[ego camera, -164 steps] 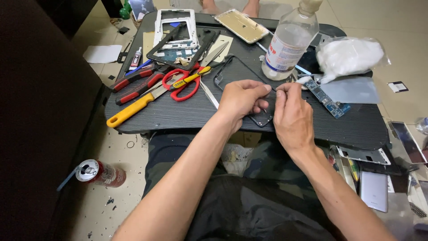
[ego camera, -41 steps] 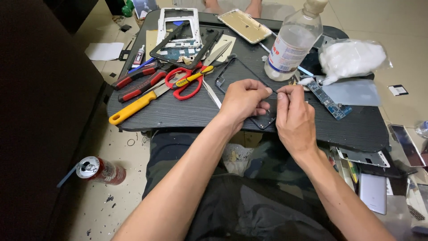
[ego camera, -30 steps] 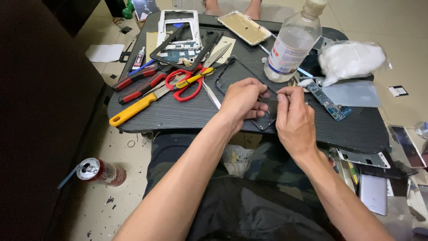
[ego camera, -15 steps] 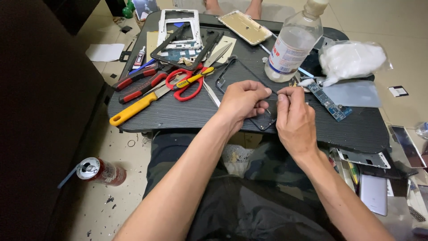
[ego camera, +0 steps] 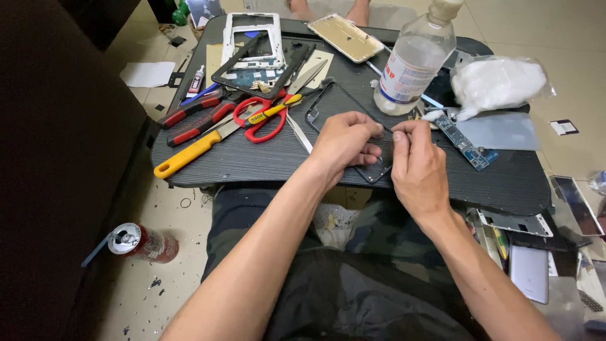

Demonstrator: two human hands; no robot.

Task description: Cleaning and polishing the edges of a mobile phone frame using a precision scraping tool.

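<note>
Pinching one black phone frame [ego camera: 344, 110] | both hands: left [ego camera: 344, 140], right [ego camera: 416, 167] | one bottle [ego camera: 413, 60]

1. Black phone frame [ego camera: 334, 104], frame centre: lower half hidden under left hand [ego camera: 344, 140] and right hand [ego camera: 416, 167].
2. What the fingertips [ego camera: 396, 134] pinch: too small to tell.
3. Clear bottle [ego camera: 413, 60], top edge: cap cut off.
4. Silver phones [ego camera: 529, 271], lower right: partly overlapped, cropped.
</note>
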